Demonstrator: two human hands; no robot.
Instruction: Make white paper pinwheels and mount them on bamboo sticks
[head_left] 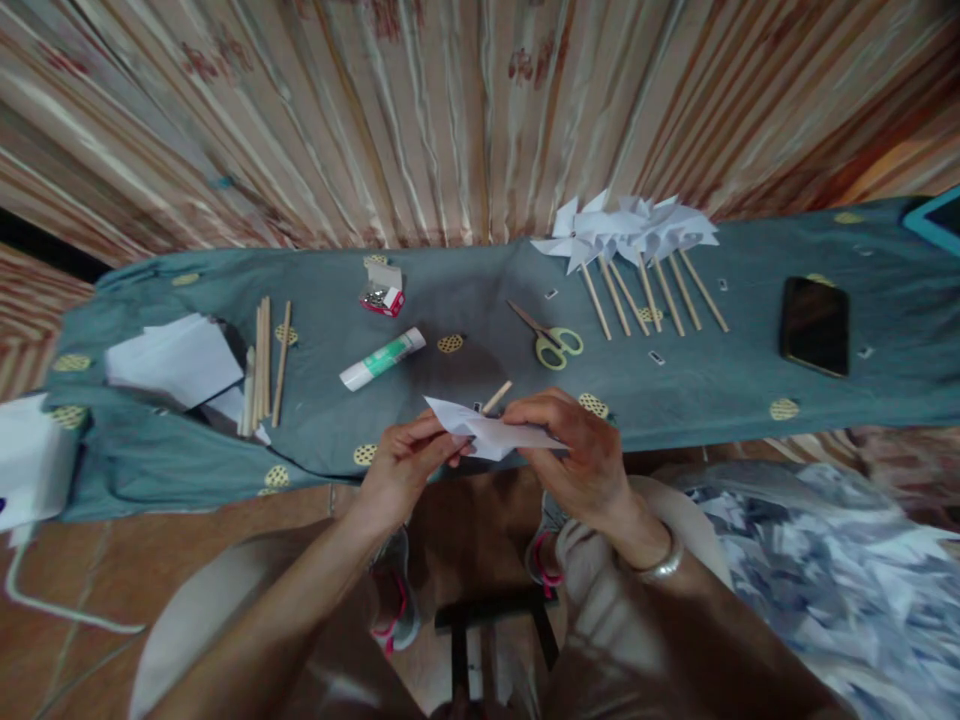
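Observation:
My left hand point(405, 462) and my right hand point(574, 450) both pinch a folded white paper pinwheel point(487, 432) held just in front of the table's near edge. A wooden stick point(496, 397) pokes out from behind the paper, between the two hands. Fingers of both hands are closed on the paper. A silver bangle sits on my right wrist.
A teal cloth point(465, 360) covers the table. On it lie a glue stick point(382, 359), green-handled scissors point(551, 340), a small box of pins point(383, 290), loose sticks point(264, 365), white paper sheets point(174, 360), several finished pinwheels point(634, 235) and a black phone point(815, 325).

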